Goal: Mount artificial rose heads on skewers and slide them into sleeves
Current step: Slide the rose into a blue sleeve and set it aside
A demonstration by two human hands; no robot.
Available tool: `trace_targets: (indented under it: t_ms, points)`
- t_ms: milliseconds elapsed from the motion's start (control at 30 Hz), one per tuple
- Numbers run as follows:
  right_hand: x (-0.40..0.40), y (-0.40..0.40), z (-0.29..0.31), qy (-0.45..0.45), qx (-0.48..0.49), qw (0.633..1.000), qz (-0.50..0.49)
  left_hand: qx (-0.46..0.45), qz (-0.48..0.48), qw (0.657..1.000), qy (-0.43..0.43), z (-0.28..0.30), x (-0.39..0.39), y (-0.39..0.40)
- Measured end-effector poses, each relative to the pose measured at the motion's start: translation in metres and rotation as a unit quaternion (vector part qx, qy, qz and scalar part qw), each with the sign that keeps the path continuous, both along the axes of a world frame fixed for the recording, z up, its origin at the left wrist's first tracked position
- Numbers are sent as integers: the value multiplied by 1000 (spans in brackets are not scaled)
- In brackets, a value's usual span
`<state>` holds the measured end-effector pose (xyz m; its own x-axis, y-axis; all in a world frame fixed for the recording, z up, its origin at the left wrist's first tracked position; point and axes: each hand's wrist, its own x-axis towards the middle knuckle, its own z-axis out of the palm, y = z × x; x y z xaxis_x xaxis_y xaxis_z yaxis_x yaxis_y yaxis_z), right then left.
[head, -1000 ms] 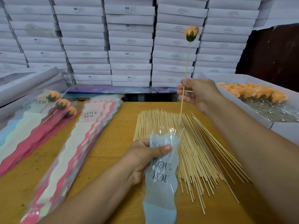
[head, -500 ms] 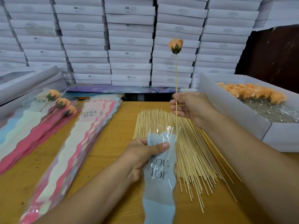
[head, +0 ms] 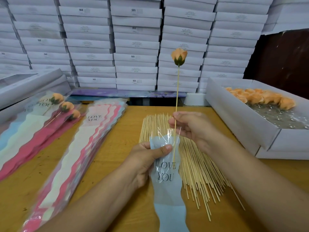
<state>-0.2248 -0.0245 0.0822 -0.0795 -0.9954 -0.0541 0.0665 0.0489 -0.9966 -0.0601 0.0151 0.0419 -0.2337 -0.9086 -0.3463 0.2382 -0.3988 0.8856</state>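
Note:
An orange rose head [head: 179, 56] tops a thin wooden skewer [head: 176, 91] that stands nearly upright. My right hand [head: 192, 128] pinches the skewer at mid-length. Its lower end is inside the mouth of a pale blue "LOVE YOU" sleeve [head: 167, 178]. My left hand [head: 147, 158] grips that sleeve near its open top, thumb on the front. A pile of bare skewers [head: 197, 166] lies on the table under both hands.
A white box [head: 237, 121] of orange rose heads [head: 260, 97] sits at the right. A stack of empty sleeves [head: 80, 153] lies left of centre, and finished sleeved roses [head: 63, 104] lie further left. Stacked white boxes [head: 133, 44] wall the back.
My right hand has come down and toward me, pushing the skewer's lower end into the sleeve mouth. The rose head has sunk lower. My left hand has kept its hold on the sleeve.

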Motion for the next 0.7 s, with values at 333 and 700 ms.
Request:
trace_targets:
  t_ms: [333,700]
  points:
    - [8,3,-10,-47,23,999,5,-21,-6,1000,18,0,-2,2]
    - [4,2,-10,3,24,1000,20,-36,-7,999,-11,2,-2,3]
